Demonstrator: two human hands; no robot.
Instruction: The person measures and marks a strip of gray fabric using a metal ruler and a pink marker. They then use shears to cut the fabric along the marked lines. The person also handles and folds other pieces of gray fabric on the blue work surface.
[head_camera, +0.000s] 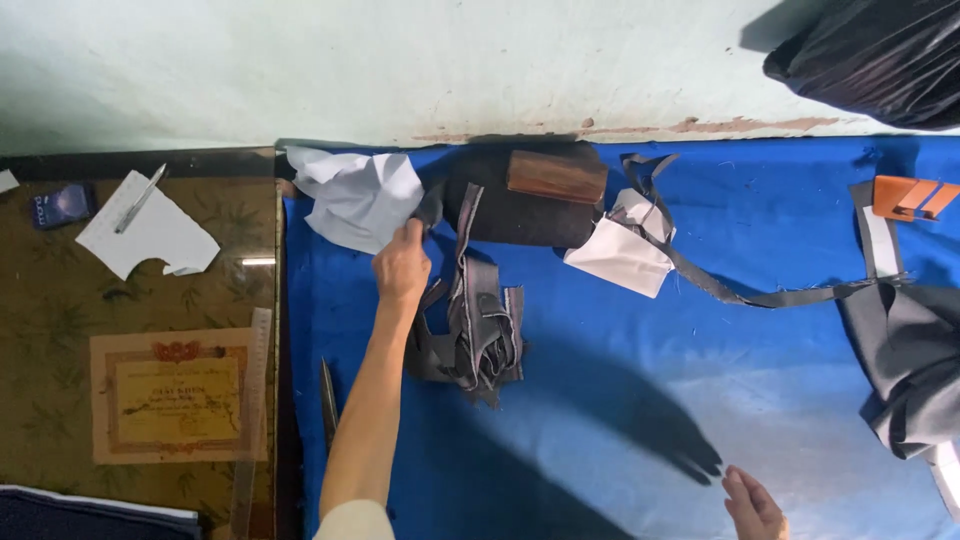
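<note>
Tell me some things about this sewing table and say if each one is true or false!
1. The left hand is up by the grey cloth strips and the white cloth piece. True.
2. The table cover is red. False: it is blue.
3. A brown wooden block lies on the dark cloth roll. True.
4. The right hand is holding scissors. False: it is open and holds nothing, low over the blue cover.
5. A pen lies on a white paper on the side table. True.
</note>
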